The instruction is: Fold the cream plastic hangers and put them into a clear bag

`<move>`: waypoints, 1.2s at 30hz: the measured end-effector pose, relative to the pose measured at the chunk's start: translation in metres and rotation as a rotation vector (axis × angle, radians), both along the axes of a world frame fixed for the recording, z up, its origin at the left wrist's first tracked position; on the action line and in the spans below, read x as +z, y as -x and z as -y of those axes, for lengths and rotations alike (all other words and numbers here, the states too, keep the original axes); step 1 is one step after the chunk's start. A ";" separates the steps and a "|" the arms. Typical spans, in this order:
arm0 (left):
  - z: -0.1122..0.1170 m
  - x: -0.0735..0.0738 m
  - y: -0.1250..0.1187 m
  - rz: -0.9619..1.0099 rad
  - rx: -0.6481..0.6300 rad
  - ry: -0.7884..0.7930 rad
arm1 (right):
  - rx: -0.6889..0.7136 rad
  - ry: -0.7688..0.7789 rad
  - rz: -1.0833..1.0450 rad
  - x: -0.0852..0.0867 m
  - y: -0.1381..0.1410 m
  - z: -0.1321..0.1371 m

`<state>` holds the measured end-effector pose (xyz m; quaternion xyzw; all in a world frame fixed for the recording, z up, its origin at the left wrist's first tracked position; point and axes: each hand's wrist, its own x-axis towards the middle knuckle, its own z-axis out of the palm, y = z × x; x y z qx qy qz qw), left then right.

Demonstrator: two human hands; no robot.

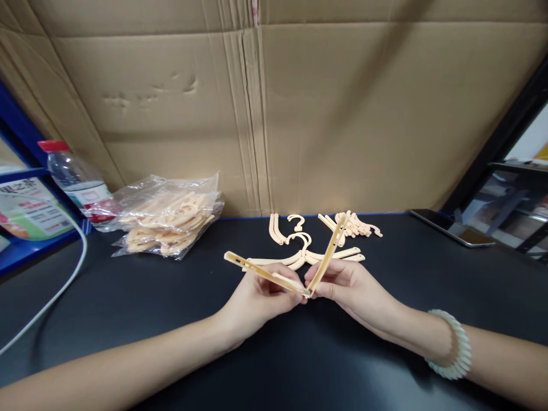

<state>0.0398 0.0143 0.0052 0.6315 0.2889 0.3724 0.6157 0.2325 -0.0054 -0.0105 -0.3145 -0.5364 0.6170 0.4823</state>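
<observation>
Between my two hands is a pair of cream plastic hanger arms meeting in a V near my fingertips. My left hand is closed around the left hanger arm, which slants up to the left. In my right hand, fingers pinch the right hanger arm, which rises steeply to the right. Just beyond my hands lies a cream hanger with its hook and arms joined. Behind it rest a loose hook, loose curved arms and a heap of small hanger parts.
A clear bag of cream hanger parts lies at the back left, beside a red-capped bottle. A white cable crosses the left side. A phone-like flat device lies at the back right. Cardboard walls off the black table.
</observation>
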 end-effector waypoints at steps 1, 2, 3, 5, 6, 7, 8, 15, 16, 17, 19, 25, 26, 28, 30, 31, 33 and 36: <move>0.000 0.000 0.000 0.004 -0.004 -0.002 | -0.004 -0.019 0.017 0.000 0.000 0.000; 0.000 0.000 0.000 0.009 -0.005 0.002 | -0.011 -0.038 0.034 0.000 0.000 0.000; 0.000 0.000 -0.001 0.009 -0.005 0.008 | -0.020 -0.052 0.049 0.000 0.000 0.001; 0.000 -0.001 -0.001 0.004 0.005 0.017 | -0.039 -0.071 0.073 0.001 -0.001 0.001; 0.001 -0.001 -0.001 -0.003 0.014 0.025 | -0.045 -0.075 0.081 0.002 -0.001 0.001; 0.001 -0.002 0.000 -0.009 0.023 0.035 | -0.046 -0.078 0.089 0.003 -0.001 0.001; 0.001 -0.002 0.000 -0.010 0.034 0.049 | -0.044 -0.082 0.097 0.004 -0.001 0.001; 0.001 0.001 0.000 -0.044 0.057 0.072 | -0.008 -0.171 0.121 0.007 0.001 0.003; 0.001 0.001 0.000 -0.038 0.061 0.076 | -0.011 -0.175 0.124 0.007 0.001 0.003; 0.001 0.000 0.000 -0.033 0.064 0.080 | -0.020 -0.176 0.131 0.007 0.002 0.003; 0.001 -0.001 0.001 -0.028 0.065 0.080 | -0.042 -0.180 0.148 0.007 0.002 0.003; 0.001 -0.001 0.000 0.009 0.080 0.094 | -0.106 -0.158 0.143 0.004 0.005 0.005; 0.002 0.000 -0.001 0.019 0.091 0.109 | -0.124 -0.156 0.145 0.004 0.004 0.004; 0.002 0.000 -0.001 0.040 0.130 0.133 | -0.157 -0.161 0.162 0.007 -0.001 0.001; 0.002 0.001 0.000 0.065 0.195 0.141 | -0.139 -0.172 0.205 0.014 -0.012 -0.006; 0.002 0.001 0.000 0.075 0.234 0.141 | -0.107 -0.185 0.244 0.019 -0.020 -0.011; 0.003 0.001 0.001 0.082 0.294 0.141 | -0.009 -0.235 0.368 0.030 -0.038 -0.021; 0.003 0.001 0.002 0.061 0.332 0.120 | 0.042 -0.353 0.546 0.045 -0.065 -0.033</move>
